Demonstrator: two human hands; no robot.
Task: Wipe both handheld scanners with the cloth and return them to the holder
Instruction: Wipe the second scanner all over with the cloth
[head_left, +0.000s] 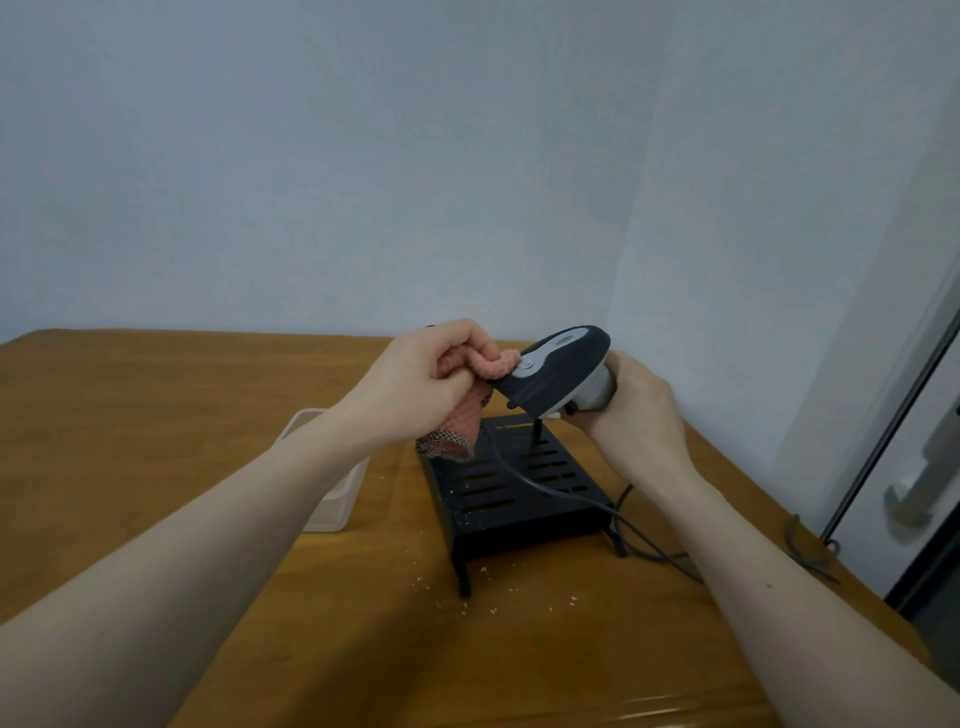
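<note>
My right hand (631, 410) grips the handle of a dark grey and light grey handheld scanner (558, 371), held above the black slotted holder (519, 483). Its head points left. My left hand (431, 379) is closed on a pink cloth (467, 410), pressing a fold of it against the scanner's head. The rest of the cloth hangs down over the holder's back left corner. A grey cable (561, 491) runs from the scanner across the holder to the right. A second scanner is not clearly visible; a thin black post (537, 431) stands on the holder.
The holder stands on a wooden table (156, 415) with crumbs scattered around its front leg. A translucent plastic container (332, 499) sits to the holder's left, partly behind my left forearm. A cable loop (810, 545) lies near the table's right edge. A wall rises behind.
</note>
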